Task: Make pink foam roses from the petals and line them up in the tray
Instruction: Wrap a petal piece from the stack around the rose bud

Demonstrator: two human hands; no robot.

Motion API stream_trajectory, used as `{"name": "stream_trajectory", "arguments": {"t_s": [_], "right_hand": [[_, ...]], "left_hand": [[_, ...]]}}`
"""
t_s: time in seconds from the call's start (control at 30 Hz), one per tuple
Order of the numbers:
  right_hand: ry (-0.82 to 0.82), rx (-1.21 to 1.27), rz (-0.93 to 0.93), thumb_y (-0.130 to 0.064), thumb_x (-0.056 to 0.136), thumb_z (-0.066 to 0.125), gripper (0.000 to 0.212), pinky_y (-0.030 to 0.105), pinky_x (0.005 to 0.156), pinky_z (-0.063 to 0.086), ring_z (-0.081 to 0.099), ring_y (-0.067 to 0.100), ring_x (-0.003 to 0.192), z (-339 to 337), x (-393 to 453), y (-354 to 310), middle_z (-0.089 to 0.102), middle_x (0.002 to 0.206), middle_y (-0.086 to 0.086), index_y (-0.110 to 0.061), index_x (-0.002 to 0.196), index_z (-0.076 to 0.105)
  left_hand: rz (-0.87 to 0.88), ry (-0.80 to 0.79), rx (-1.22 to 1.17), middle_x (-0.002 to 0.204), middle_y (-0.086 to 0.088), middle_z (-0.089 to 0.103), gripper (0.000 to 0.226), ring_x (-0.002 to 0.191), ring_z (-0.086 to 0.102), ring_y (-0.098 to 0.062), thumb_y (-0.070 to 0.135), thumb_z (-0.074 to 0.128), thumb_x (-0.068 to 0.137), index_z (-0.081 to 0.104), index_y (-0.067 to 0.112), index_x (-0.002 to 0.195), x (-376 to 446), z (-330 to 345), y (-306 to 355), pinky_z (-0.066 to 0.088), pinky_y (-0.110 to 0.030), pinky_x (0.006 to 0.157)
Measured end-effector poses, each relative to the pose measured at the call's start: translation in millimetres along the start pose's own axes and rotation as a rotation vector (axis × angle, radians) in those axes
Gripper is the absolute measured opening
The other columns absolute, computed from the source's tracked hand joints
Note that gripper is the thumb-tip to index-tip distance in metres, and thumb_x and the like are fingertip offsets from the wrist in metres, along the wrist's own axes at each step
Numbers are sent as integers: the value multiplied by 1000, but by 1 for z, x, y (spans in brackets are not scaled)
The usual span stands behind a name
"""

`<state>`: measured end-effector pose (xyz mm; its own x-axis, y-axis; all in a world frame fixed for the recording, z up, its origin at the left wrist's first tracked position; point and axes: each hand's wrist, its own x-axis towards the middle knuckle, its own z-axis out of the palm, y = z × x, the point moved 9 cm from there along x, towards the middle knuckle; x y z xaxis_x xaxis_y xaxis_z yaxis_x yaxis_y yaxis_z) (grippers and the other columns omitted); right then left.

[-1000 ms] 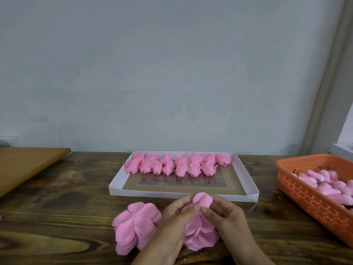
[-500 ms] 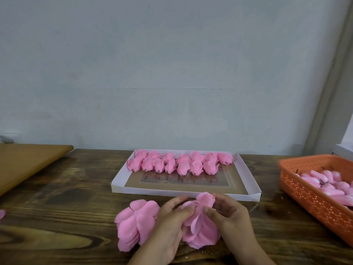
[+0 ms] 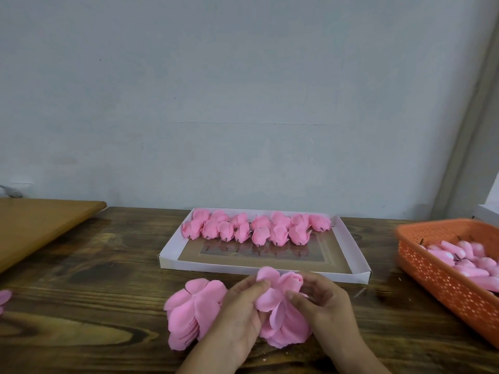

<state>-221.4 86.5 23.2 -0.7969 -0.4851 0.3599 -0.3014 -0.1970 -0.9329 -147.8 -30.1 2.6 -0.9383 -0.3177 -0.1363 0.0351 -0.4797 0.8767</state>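
A half-made pink foam rose sits on the wooden table near the front edge, its bud pointing up and loose petals spread below. My left hand pinches petals on its left side. My right hand grips its right side, fingers curled round the bud. A stack of loose pink petals lies just left of my left hand. Behind them stands the white tray, with several finished roses lined in two rows along its far side.
An orange perforated basket with several pink buds stands at the right. A light wooden board lies at the far left. A pink petal shows at the left edge. A grey wall closes the back.
My hands have opened the petals a little and the bud now shows between them. The view has shifted slightly; the tray and basket have stayed put.
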Motion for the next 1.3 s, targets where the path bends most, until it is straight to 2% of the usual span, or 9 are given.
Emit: {"name": "stream_trajectory", "arguments": {"t_s": [0.13,0.23,0.4,0.57,0.73,0.8,0.97,1.13,1.3], "right_hand": [[-33,-45,-22,3,84,73,38,18,75,56,74,12,87,5,-2,-6,79,91,0,-34,89,79],[-51,-81,-10,-2,84,75,35,20,75,57,75,14,88,8,-3,-6,79,92,-1,-36,91,78],[-88,-169,-17,-9,87,74,35,19,78,57,73,8,93,14,-5,-4,78,95,-9,-43,95,75],[-58,-141,-22,-9,90,71,30,23,77,58,75,13,88,12,-5,-4,78,91,-4,-39,96,76],[25,-130,-6,1,82,77,31,27,80,59,75,13,85,1,-1,2,79,88,-2,-29,90,78],[51,-136,-4,-1,79,80,29,26,78,59,75,10,84,-2,-1,3,78,87,-4,-28,88,78],[48,-122,-19,0,80,79,42,15,72,55,74,8,84,-1,-1,-2,79,89,-7,-41,89,79],[111,-75,53,3,73,83,56,16,72,55,74,10,82,-8,1,8,78,89,-6,-34,110,65],[0,-12,51,3,73,82,32,20,73,56,75,18,86,-3,3,3,79,90,3,-15,99,78]], "left_hand": [[65,154,81,77,-15,75,15,71,71,-30,10,59,100,70,2,94,3,-15,0,56,-32,59],[71,189,181,76,-19,75,19,61,69,-31,23,69,95,76,10,83,-1,-17,1,51,-30,50],[72,311,232,87,-8,80,5,78,76,-22,24,77,88,82,23,87,-2,-23,-1,48,-22,46],[103,200,268,85,-8,80,9,81,78,-17,28,73,91,82,28,89,0,-11,2,55,-22,54],[127,110,309,93,-10,80,33,93,76,-27,47,68,86,81,19,96,6,-5,1,55,-30,65],[115,144,280,89,-5,80,29,92,75,-28,41,64,81,81,20,89,10,-11,-2,56,-31,69],[112,78,367,102,-11,79,30,101,75,-28,8,53,98,81,18,105,10,-7,-1,58,-36,80],[179,40,378,110,-9,78,24,110,72,-26,9,60,99,78,15,114,9,-4,2,55,-48,100],[194,50,370,107,-9,78,22,109,73,-24,6,63,97,80,16,109,11,-6,2,53,-48,103]]}}
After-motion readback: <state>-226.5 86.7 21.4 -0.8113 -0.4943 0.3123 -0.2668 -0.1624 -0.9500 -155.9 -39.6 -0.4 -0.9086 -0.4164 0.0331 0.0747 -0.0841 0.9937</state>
